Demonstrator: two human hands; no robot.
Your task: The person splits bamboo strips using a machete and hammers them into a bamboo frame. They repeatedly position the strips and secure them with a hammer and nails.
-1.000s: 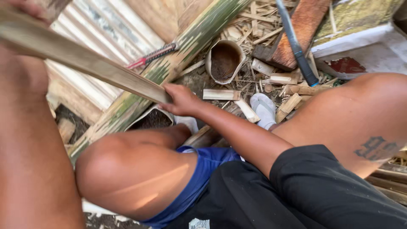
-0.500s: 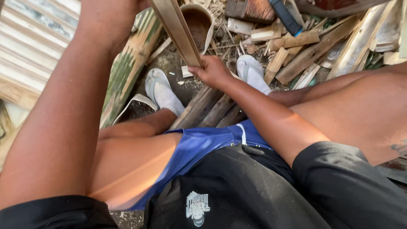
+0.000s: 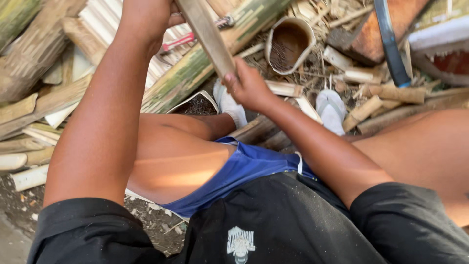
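Hands: left (image 3: 146,19), right (image 3: 249,88) grip bamboo strip (image 3: 207,36), apparently at opposite ends.

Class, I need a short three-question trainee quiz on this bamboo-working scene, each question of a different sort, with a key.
1. True or false: the right hand grips the lower part of the bamboo strip.
2. What colour are the shorts? A red B blue C green
3. Fill in: the hollow bamboo cup lies among ____ offcuts.

Key: 1 true; 2 B; 3 bamboo. The left hand holds the strip higher up.
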